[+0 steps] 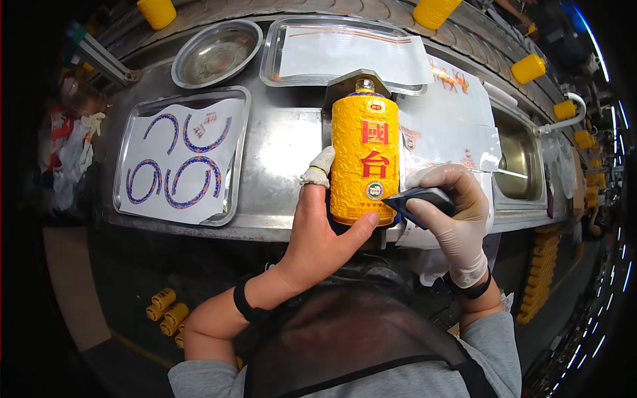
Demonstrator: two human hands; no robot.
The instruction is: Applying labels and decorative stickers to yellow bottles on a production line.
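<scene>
A yellow embossed bottle [348, 156] with red lettering, a small round green-and-white emblem and a bare glass neck lies on its back, neck away from me, on a dark holder [338, 85] at the table's front edge. My left hand [317, 225] grips its lower left side, thumb pressed on the front near the base; a white finger cover wraps one fingertip. In a white glove, my right hand [458, 219] pinches a dark, flat scraper-like tool [432, 198]. The tool's pointed tip meets the bottle's lower right, beside the emblem.
Left stands a metal tray [240, 142] with curved blue patterned strips on paper. Behind are a round metal bowl [222, 54] and another tray [271, 58]. Decal sheets [458, 116] lie right, before a sink [521, 159]. Yellow bottles [529, 68] line the conveyor.
</scene>
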